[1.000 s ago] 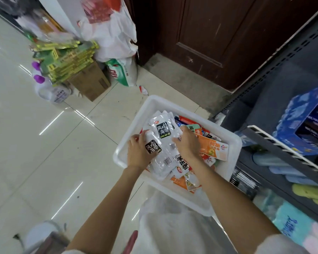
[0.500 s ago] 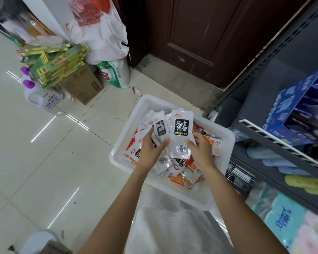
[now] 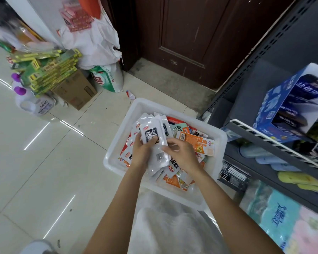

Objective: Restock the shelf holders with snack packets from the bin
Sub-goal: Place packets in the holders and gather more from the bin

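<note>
Two hands work over the white bin (image 3: 216, 143), which sits on the floor just left of the dark shelf (image 3: 275, 140). Above the bin's middle, the left hand (image 3: 142, 154) curls around a stack of white snack packets (image 3: 151, 136), while the right hand (image 3: 182, 153) pinches the stack's right edge with bent fingers. More orange and white packets (image 3: 200, 142) lie loose inside the bin.
</note>
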Motion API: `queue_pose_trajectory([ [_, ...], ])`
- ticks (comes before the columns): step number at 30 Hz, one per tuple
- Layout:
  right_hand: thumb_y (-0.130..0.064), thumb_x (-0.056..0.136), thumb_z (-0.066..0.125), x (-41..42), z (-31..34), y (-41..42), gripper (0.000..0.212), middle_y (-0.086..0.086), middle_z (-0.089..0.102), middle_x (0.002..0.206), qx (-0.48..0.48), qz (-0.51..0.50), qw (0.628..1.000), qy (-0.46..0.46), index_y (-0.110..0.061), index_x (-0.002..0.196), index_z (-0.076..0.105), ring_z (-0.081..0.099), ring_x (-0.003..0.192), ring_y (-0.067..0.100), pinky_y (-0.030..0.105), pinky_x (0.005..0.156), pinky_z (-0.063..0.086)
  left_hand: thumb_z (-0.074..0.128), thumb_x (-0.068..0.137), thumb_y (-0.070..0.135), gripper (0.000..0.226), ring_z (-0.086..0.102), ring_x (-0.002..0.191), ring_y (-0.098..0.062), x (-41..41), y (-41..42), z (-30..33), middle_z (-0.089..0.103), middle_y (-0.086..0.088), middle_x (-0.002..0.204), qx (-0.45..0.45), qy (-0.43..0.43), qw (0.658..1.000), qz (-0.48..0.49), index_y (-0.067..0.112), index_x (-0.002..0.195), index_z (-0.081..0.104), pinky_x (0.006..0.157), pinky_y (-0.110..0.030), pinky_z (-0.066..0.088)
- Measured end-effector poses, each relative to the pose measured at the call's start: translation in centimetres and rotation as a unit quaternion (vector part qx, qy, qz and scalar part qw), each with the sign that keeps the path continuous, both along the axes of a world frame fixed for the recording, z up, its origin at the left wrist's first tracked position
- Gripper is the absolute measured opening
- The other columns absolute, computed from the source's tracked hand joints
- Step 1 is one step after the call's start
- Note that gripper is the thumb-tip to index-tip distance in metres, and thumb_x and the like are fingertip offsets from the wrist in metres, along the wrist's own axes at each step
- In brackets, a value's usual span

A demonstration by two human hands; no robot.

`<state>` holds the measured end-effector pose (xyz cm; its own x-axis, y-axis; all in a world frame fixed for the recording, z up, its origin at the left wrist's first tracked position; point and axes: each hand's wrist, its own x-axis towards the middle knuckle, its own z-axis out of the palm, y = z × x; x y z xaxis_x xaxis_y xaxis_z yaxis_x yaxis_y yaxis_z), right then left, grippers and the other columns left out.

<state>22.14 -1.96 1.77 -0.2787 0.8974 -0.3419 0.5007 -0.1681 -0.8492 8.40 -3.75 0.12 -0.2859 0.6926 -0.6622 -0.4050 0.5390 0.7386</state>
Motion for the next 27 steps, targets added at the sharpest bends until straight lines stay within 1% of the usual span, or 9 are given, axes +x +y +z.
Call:
queue_pose_trajectory([
  [4,-0.024,0.091,0.061,-1.1,-1.7,1.9,0.027,0.000,0.063,0.114,0.048,0.039,0.992,-0.114,-0.013,0.116,0.062,0.059,0.099,0.012,0.015,0.079,0.045,0.066,0.085,0.006,0.045,0.065,0.097,-0.026,-2.4,-1.8,-1.5,0.067,-0.003,0.104,-0.025,0.085,0.995,0.056,0.017,0.125,0.048,0.076,-0.035,0.054],
  [7,-0.029,0.091,0.061,-2.8,-3.2,3.7,0.042,0.005,0.055,0.127,0.093,0.081,0.962,-0.243,-0.012,0.129,0.052,0.051,0.116,0.019,0.029,0.093,0.043,0.066,0.083,0.005,0.048,0.064,0.102,-0.026,-3.4,-2.7,-2.4,0.065,-0.006,0.110,-0.033,0.134,0.989,0.056,0.017,0.125,0.047,0.087,-0.043,0.053],
  [9,-0.034,0.088,0.064,-3.8,-3.9,4.5,0.050,0.009,0.054,0.125,0.111,0.122,0.931,-0.325,-0.011,0.129,0.047,0.051,0.114,0.023,0.032,0.093,0.045,0.065,0.083,0.002,0.052,0.063,0.102,-0.028,-3.7,-3.0,-2.8,0.064,-0.009,0.112,-0.033,0.144,0.988,0.046,0.014,0.129,0.042,0.091,-0.049,0.051],
  [11,-0.038,0.085,0.066,-4.5,-4.5,4.7,0.058,0.012,0.052,0.122,0.114,0.148,0.905,-0.382,-0.010,0.130,0.043,0.053,0.107,0.024,0.033,0.086,0.050,0.065,0.083,0.000,0.055,0.064,0.101,-0.028,-3.8,-3.2,-3.3,0.064,-0.009,0.111,-0.034,0.144,0.988,0.042,0.013,0.130,0.040,0.090,-0.050,0.051],
  [16,-0.024,0.084,0.070,-4.6,-5.4,4.1,0.054,0.015,0.053,0.118,0.068,0.110,0.923,-0.362,-0.007,0.125,0.040,0.057,0.096,0.023,0.028,0.076,0.048,0.063,0.083,0.003,0.050,0.063,0.097,-0.026,-3.6,-3.1,-3.9,0.064,-0.001,0.102,-0.053,0.188,0.981,0.013,0.017,0.124,0.041,0.088,-0.046,0.052],
  [19,-0.025,0.083,0.072,-3.8,-5.2,3.5,0.055,0.016,0.051,0.120,0.055,0.062,0.925,-0.371,-0.006,0.124,0.040,0.057,0.098,0.024,0.032,0.083,0.051,0.061,0.083,0.009,0.043,0.061,0.096,-0.025,-3.3,-2.8,-4.0,0.063,0.001,0.103,-0.074,0.242,0.967,-0.036,0.021,0.119,0.042,0.087,-0.044,0.050],
  [22,-0.031,0.080,0.074,-3.2,-5.5,3.3,0.059,0.015,0.052,0.121,0.033,0.043,0.914,-0.401,-0.005,0.122,0.043,0.053,0.105,0.025,0.035,0.092,0.047,0.068,0.078,0.015,0.054,0.061,0.101,-0.026,-3.2,-2.1,-3.9,0.064,-0.003,0.112,-0.090,0.276,0.954,-0.072,0.016,0.127,0.044,0.086,-0.042,0.050],
  [25,-0.025,0.077,0.077,-3.0,-5.6,3.6,0.057,0.012,0.058,0.117,0.005,0.001,0.936,-0.353,-0.005,0.119,0.046,0.055,0.106,0.024,0.036,0.094,0.047,0.070,0.080,0.015,0.060,0.058,0.108,-0.024,-3.0,-1.3,-3.8,0.060,-0.002,0.120,-0.097,0.289,0.947,-0.098,0.013,0.133,0.041,0.080,-0.031,0.043],
  [27,-0.021,0.080,0.074,-2.8,-5.5,3.4,0.048,0.008,0.059,0.114,0.025,-0.013,0.947,-0.321,-0.008,0.118,0.048,0.056,0.103,0.021,0.034,0.091,0.048,0.069,0.082,0.015,0.062,0.057,0.110,-0.024,-2.8,-1.1,-3.7,0.058,-0.002,0.124,-0.102,0.296,0.944,-0.108,0.014,0.136,0.038,0.079,-0.030,0.039],
])
